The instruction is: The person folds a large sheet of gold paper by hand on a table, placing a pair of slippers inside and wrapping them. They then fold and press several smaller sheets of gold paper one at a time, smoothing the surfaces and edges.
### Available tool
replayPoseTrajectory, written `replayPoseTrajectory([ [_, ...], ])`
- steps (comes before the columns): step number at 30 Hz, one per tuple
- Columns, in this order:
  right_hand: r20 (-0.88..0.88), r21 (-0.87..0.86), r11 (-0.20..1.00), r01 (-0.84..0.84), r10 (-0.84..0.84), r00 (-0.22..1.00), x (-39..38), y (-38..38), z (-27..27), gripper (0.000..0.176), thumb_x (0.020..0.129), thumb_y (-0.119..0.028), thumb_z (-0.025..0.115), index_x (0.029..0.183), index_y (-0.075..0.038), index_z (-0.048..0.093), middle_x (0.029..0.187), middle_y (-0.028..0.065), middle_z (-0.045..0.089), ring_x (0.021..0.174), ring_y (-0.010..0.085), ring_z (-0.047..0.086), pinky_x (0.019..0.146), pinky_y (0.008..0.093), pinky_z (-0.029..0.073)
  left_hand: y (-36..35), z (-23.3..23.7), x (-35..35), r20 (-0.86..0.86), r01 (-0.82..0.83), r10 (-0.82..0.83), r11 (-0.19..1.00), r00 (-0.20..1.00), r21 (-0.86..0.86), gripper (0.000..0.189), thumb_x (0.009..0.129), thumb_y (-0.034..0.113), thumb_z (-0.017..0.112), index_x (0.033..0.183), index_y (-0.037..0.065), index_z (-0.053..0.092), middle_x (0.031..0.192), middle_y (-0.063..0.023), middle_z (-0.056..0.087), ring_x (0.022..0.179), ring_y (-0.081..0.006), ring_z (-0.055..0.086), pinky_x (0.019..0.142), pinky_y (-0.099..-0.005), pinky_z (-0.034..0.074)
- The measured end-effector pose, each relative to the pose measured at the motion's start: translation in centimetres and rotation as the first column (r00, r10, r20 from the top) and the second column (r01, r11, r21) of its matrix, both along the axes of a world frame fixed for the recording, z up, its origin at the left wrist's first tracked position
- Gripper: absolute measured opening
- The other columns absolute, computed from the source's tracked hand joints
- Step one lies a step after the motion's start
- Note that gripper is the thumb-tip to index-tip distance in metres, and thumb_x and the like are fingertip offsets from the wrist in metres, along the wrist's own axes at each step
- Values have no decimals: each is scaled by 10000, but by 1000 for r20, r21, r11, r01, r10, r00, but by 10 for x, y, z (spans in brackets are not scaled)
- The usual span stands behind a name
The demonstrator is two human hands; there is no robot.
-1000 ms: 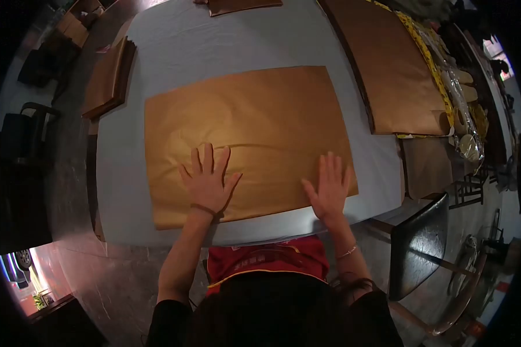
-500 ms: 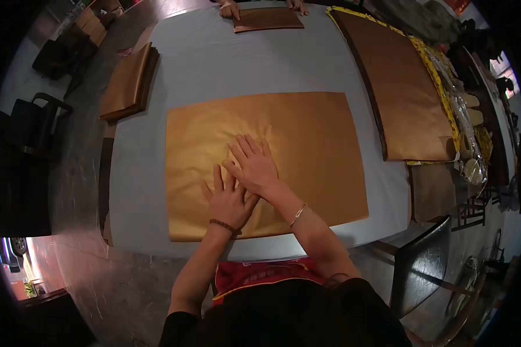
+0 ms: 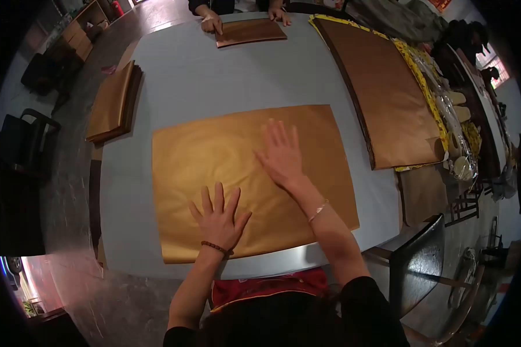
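A large golden-brown sheet lies spread on the cloth-covered table in front of me, with slight wrinkles on its left half. My left hand rests flat on its lower left part, fingers spread, a beaded bracelet at the wrist. Further up and right, my right hand is over the middle of the same sheet, fingers stretched out and a little blurred by motion. Neither hand grips anything.
At the far edge, another person's hands touch a folded brown sheet. Folded brown sheets are stacked at the left edge. A tall stack of flat brown sheets lies on the right, above a black chair.
My right hand has moved right and away from my left hand, which it was overlapping. My left hand stays flat on the sheet. The whole view has shifted slightly.
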State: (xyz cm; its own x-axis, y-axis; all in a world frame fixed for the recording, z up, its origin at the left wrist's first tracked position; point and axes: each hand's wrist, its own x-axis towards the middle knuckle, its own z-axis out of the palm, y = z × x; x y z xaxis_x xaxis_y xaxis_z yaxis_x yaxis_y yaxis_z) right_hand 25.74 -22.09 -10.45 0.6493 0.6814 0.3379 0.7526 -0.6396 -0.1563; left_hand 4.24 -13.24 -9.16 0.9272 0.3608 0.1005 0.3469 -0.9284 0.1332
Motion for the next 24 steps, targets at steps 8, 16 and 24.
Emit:
replayPoseTrajectory([
  [8, -91, -100, 994, -37, 28, 995, 66, -6, -11, 689, 942, -547, 359, 1440, -72, 321, 1519, 99, 276, 1422, 253, 189, 1163, 462, 96, 0, -2, 1, 64, 3, -8, 997, 998, 78, 615, 827, 540, 586, 1367, 270, 470, 1473, -116, 340, 1330, -414, 288, 978, -709, 181],
  [16, -63, -293, 738, 607, -649, 758, 129, -94, -6, 742, 974, -536, 281, 1464, 16, 208, 1541, 165, 192, 1436, 311, 126, 1155, 500, 51, 2, 5, 0, 34, 5, -7, 999, 999, 50, 631, 837, 565, 557, 1380, 258, 463, 1488, -127, 318, 1352, -414, 254, 1017, -672, 165],
  [24, 43, -129, 982, -140, 146, 988, -8, -15, 18, 621, 925, -511, 448, 1398, -110, 415, 1492, 163, 298, 1398, 322, 228, 1093, 641, 42, 3, -4, -1, 89, -29, 32, 999, 996, -29, 631, 822, 595, 563, 1369, 295, 468, 1472, -118, 344, 1367, -389, 250, 1000, -689, 136],
])
